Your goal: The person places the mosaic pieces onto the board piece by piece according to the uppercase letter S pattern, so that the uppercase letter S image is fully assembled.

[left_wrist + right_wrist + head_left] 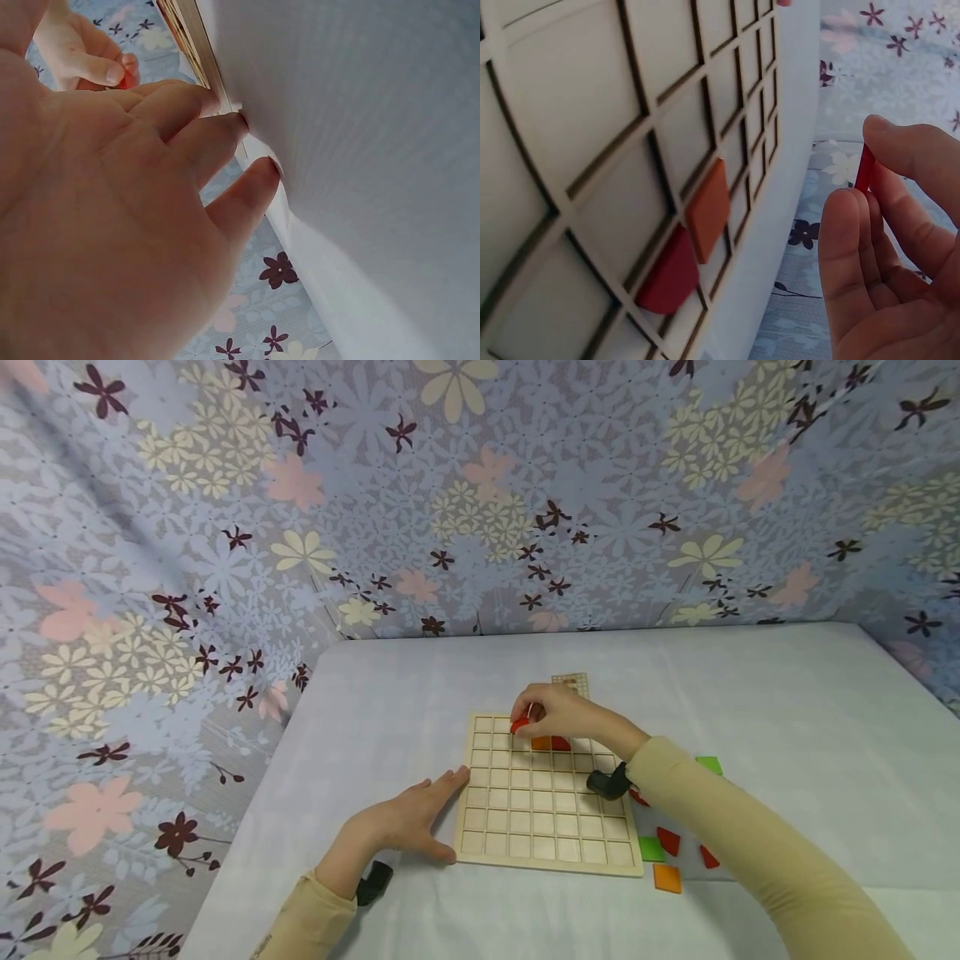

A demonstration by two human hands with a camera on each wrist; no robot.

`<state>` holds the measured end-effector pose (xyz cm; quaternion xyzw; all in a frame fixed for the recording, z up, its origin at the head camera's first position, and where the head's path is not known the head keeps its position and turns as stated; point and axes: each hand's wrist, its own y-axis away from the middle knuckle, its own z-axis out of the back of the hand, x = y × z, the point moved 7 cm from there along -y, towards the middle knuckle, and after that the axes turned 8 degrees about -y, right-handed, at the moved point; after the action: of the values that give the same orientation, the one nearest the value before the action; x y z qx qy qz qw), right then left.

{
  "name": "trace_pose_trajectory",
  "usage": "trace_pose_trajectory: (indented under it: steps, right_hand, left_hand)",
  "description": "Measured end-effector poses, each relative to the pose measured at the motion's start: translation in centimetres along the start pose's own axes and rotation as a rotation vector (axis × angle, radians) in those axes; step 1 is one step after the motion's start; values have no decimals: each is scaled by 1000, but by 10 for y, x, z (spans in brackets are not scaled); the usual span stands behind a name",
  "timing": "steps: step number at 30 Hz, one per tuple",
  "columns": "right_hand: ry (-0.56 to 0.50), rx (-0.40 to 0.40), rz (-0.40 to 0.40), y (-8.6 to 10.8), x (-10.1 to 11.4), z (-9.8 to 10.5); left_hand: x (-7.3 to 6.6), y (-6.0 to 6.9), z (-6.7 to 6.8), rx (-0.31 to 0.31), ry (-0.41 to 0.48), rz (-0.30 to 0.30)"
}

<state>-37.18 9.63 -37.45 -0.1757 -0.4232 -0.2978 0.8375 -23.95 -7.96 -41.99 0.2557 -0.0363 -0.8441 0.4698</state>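
A wooden grid board (pixel 546 802) lies flat on the table. My right hand (pixel 558 710) pinches a red tile (pixel 865 169) between thumb and fingertips, above the board's far rows. In the right wrist view, an orange tile (pixel 709 210) and a red tile with a cut corner (pixel 670 274) sit in neighbouring cells of the grid. My left hand (pixel 408 817) rests at the board's left edge, fingers spread and fairly straight. In the left wrist view, its fingertips (pixel 259 176) touch the white cloth beside the board.
Right of the board lie loose tiles: a green tile (pixel 652 849), a red tile (pixel 668 841), an orange tile (pixel 667 877) and others, some partly behind the right sleeve. A small gridded card (pixel 577 683) lies past the far edge. A flowered curtain (pixel 480 527) hangs behind the table.
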Motion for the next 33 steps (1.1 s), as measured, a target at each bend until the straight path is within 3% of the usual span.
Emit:
trace_pose_trajectory:
  steps: [17,33]
  right_hand:
    - [68,47,1,-3,-18,-25]
    - [125,41,28,-3,-18,-28]
  left_hand:
    - [4,4,-3,10,-8,-3]
    - [3,4,-4,5,-12,-8]
